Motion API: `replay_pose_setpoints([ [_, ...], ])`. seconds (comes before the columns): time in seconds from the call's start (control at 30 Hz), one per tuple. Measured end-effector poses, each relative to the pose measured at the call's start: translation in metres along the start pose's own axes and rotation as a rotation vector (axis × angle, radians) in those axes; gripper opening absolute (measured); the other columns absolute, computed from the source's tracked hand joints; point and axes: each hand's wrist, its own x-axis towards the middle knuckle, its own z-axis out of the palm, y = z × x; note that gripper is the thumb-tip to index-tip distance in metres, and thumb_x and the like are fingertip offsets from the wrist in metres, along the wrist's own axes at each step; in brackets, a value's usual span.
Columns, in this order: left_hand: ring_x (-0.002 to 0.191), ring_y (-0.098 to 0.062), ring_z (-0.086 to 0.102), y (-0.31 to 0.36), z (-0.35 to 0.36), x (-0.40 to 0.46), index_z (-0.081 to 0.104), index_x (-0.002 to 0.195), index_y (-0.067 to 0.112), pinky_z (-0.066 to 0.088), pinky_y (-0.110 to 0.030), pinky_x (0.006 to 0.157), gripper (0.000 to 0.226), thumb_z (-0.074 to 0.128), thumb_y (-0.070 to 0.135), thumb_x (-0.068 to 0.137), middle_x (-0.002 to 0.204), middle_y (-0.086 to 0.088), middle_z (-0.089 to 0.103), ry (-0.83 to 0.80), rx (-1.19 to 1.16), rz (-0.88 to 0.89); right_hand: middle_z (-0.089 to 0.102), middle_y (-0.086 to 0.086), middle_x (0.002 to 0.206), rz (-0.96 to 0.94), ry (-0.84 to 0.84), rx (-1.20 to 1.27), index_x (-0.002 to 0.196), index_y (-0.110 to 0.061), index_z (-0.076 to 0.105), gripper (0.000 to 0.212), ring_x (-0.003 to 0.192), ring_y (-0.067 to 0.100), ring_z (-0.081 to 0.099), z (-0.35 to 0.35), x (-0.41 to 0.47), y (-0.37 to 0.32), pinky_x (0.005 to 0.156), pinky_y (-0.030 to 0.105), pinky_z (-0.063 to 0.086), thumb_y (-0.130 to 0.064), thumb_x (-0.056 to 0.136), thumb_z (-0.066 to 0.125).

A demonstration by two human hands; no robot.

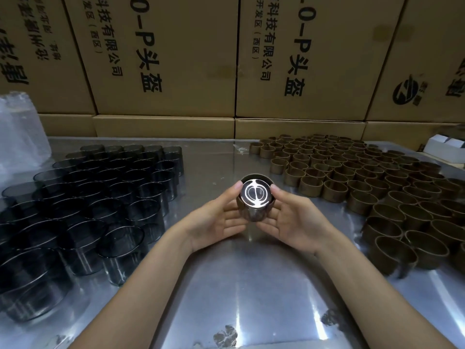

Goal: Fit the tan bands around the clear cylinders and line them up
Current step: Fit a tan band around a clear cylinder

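Observation:
A clear cylinder with a tan band around it is held upright above the middle of the shiny metal table. My left hand grips its left side with the thumb on the rim. My right hand grips its right side the same way. Bright reflections show through the cylinder's open top. Several bare clear cylinders stand packed together on the left of the table. Several tan bands stand in rows on the right.
Stacked cardboard boxes with printed characters wall off the back of the table. A clear plastic bag sits at the far left. A small white box lies at the far right edge.

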Motion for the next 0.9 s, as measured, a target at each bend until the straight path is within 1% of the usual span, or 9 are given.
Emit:
replay_pose_setpoints([
  [0.07, 0.102, -0.013, 0.068, -0.001, 0.000, -0.002, 0.064, 0.115, 0.014, 0.052, -0.024, 0.084, 0.104, 0.087, 0.067, 0.029, 0.111, -0.004, 0.071, -0.028, -0.050, 0.052, 0.072, 0.002, 0.103, -0.021, -0.077, 0.009, 0.104, -0.021, 0.073, 0.053, 0.091, 0.013, 0.069, -0.001, -0.001, 0.000, 0.081, 0.026, 0.050, -0.043, 0.057, 0.082],
  [0.17, 0.100, -0.014, 0.068, -0.004, 0.003, -0.004, 0.063, 0.112, 0.014, 0.056, -0.022, 0.081, 0.097, 0.091, 0.059, 0.030, 0.108, -0.006, 0.072, -0.082, -0.146, 0.137, 0.073, 0.000, 0.097, -0.096, -0.163, 0.014, 0.094, -0.024, 0.078, 0.058, 0.085, 0.010, 0.067, 0.000, -0.001, 0.003, 0.077, 0.023, 0.051, -0.048, 0.043, 0.091],
  [0.37, 0.097, -0.013, 0.069, -0.009, 0.009, -0.006, 0.066, 0.108, 0.013, 0.056, -0.022, 0.081, 0.091, 0.090, 0.059, 0.035, 0.105, -0.006, 0.073, -0.211, -0.166, 0.265, 0.072, 0.008, 0.104, -0.192, -0.280, 0.097, 0.099, -0.011, 0.076, 0.067, 0.096, 0.017, 0.069, 0.006, -0.003, 0.007, 0.086, 0.027, 0.054, -0.044, 0.044, 0.094],
  [0.5, 0.096, -0.007, 0.069, -0.009, 0.006, -0.006, 0.078, 0.094, 0.024, 0.054, -0.018, 0.081, 0.061, 0.087, 0.059, 0.045, 0.098, 0.001, 0.075, -0.299, -0.132, 0.301, 0.074, -0.001, 0.092, -0.231, -0.321, 0.062, 0.093, -0.020, 0.078, 0.056, 0.087, 0.009, 0.069, 0.006, -0.004, 0.006, 0.084, 0.022, 0.054, -0.046, 0.045, 0.093],
  [0.6, 0.094, -0.003, 0.068, -0.009, 0.006, -0.006, 0.078, 0.092, 0.028, 0.053, -0.017, 0.082, 0.054, 0.084, 0.060, 0.050, 0.093, 0.005, 0.075, -0.321, -0.084, 0.328, 0.074, -0.005, 0.086, -0.228, -0.319, 0.034, 0.091, -0.022, 0.079, 0.054, 0.081, 0.006, 0.068, 0.005, -0.006, 0.005, 0.080, 0.020, 0.054, -0.047, 0.044, 0.093],
  [0.7, 0.109, -0.018, 0.065, -0.003, 0.004, -0.008, 0.071, 0.111, 0.012, 0.054, -0.025, 0.088, 0.078, 0.086, 0.059, 0.050, 0.115, -0.011, 0.069, -0.236, -0.138, 0.311, 0.068, 0.011, 0.112, -0.199, -0.215, 0.041, 0.115, -0.011, 0.068, 0.077, 0.104, 0.022, 0.063, 0.008, -0.008, 0.001, 0.095, 0.031, 0.047, -0.049, 0.052, 0.089],
  [0.77, 0.119, -0.029, 0.059, 0.004, 0.010, -0.009, 0.059, 0.123, -0.001, 0.049, -0.037, 0.101, 0.099, 0.068, 0.074, 0.059, 0.125, -0.021, 0.062, -0.124, -0.097, 0.288, 0.062, 0.021, 0.122, -0.202, -0.069, 0.003, 0.121, -0.002, 0.061, 0.083, 0.116, 0.031, 0.057, 0.016, -0.007, 0.000, 0.103, 0.038, 0.040, -0.064, 0.067, 0.070],
  [0.83, 0.106, -0.033, 0.064, 0.003, 0.021, -0.004, 0.061, 0.109, -0.010, 0.046, -0.040, 0.099, 0.099, 0.041, 0.079, 0.071, 0.111, -0.026, 0.066, 0.087, -0.051, 0.282, 0.070, 0.018, 0.097, -0.276, 0.144, -0.112, 0.092, -0.007, 0.071, 0.066, 0.096, 0.026, 0.066, 0.027, -0.002, 0.005, 0.090, 0.034, 0.049, -0.068, 0.075, 0.050],
  [0.9, 0.077, -0.019, 0.065, -0.003, 0.036, 0.001, 0.067, 0.080, 0.004, 0.048, -0.031, 0.081, 0.076, 0.028, 0.068, 0.087, 0.078, -0.014, 0.067, 0.280, 0.079, 0.354, 0.067, 0.005, 0.066, -0.384, 0.345, -0.207, 0.064, -0.014, 0.063, 0.052, 0.066, 0.016, 0.066, 0.038, 0.004, 0.014, 0.066, 0.025, 0.054, -0.061, 0.081, 0.049],
])
